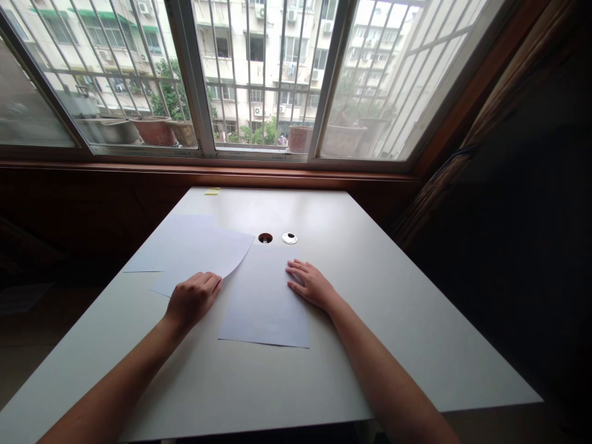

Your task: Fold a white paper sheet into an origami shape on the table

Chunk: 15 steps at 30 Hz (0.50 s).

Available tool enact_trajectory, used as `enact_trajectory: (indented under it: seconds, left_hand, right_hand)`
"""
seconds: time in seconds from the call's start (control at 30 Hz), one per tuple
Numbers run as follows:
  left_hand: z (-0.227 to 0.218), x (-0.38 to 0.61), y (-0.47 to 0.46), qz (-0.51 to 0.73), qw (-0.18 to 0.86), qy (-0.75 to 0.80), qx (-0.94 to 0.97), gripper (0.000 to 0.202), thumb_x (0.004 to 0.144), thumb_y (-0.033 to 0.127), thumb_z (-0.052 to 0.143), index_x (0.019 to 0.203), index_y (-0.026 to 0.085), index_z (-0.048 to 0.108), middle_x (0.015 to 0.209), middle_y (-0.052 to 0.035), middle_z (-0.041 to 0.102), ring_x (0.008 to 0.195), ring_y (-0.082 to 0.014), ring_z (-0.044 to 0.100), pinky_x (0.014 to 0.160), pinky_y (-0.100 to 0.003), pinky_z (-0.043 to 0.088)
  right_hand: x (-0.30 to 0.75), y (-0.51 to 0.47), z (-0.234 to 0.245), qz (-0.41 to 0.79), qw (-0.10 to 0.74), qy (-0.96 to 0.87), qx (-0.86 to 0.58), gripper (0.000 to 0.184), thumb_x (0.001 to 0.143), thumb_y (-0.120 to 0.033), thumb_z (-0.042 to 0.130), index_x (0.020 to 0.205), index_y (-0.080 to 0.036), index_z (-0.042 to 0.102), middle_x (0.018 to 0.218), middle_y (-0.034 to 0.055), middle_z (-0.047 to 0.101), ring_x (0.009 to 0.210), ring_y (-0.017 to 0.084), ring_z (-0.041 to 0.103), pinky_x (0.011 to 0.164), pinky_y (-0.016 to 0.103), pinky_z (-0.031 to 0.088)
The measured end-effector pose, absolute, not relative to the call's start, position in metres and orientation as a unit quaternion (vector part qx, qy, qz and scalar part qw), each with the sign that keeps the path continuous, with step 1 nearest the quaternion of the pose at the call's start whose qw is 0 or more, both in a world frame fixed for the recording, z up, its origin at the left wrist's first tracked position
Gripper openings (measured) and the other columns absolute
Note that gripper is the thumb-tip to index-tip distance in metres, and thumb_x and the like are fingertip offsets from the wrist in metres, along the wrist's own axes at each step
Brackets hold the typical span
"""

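Note:
My left hand (195,298) is closed in a pinch on the near edge of a sheet of paper (217,250), whose right side curls up off the table. Under and beyond that sheet lies more white paper (152,246), partly covered. In front of me another sheet of paper (266,302) rests flat on the white table (393,320). My right hand (311,282) lies on this flat sheet's right edge, palm down with the fingers stretched and spread, gripping nothing.
Beyond the papers are a round hole (265,238) in the tabletop and a silver ring-shaped cover (290,238). Yellow sticky strips (212,192) mark the far left edge. A wooden sill (277,175) and barred windows stand behind the table. A curtain (490,117) hangs at right.

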<state>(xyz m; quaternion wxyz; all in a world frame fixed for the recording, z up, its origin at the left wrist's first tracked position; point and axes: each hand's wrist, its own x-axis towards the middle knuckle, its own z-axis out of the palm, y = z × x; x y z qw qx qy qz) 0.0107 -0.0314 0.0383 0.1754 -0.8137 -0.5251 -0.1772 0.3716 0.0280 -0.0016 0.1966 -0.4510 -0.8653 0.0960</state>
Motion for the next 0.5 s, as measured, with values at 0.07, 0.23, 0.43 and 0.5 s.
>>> enact_trajectory:
  seconds: [0.07,0.23,0.43,0.5]
  left_hand:
    - [0.039,0.014,-0.035,-0.184,0.169,-0.519,-0.817,0.025,0.098,0.026,0.046,0.091,0.019,0.068,0.087,-0.0060,0.072,0.081,-0.0199,0.066,0.059,-0.026,0.040]
    - [0.040,0.019,-0.041,-0.192,0.158,-0.509,-0.824,0.024,0.098,0.025,0.046,0.093,0.019,0.068,0.087,-0.0057,0.071,0.081,-0.0192,0.066,0.062,-0.026,0.042]
    - [0.042,0.024,-0.050,-0.190,0.149,-0.493,-0.836,0.024,0.099,0.024,0.045,0.089,0.018,0.066,0.084,-0.0049,0.069,0.078,-0.0171,0.064,0.061,-0.025,0.043]
    - [0.043,0.028,-0.054,-0.205,0.139,-0.484,-0.839,0.025,0.098,0.024,0.045,0.086,0.018,0.066,0.080,-0.0050,0.068,0.075,-0.0165,0.063,0.059,-0.024,0.043]
  right_hand:
    - [0.372,0.028,-0.001,0.094,0.197,-0.866,-0.450,0.042,0.094,-0.042,0.053,0.133,-0.027,0.057,0.147,0.0057,0.049,0.140,0.027,0.039,0.116,0.051,0.029]
    - [0.372,0.029,-0.001,0.088,0.196,-0.865,-0.453,0.042,0.095,-0.043,0.051,0.134,-0.027,0.057,0.147,0.0057,0.049,0.140,0.027,0.040,0.116,0.050,0.029]
    - [0.372,0.031,-0.004,0.079,0.194,-0.862,-0.462,0.043,0.096,-0.043,0.050,0.135,-0.026,0.057,0.148,0.0050,0.048,0.140,0.026,0.039,0.117,0.049,0.029]
    - [0.371,0.031,-0.005,0.073,0.192,-0.859,-0.469,0.043,0.096,-0.043,0.049,0.135,-0.026,0.056,0.148,0.0044,0.048,0.141,0.026,0.038,0.117,0.048,0.029]
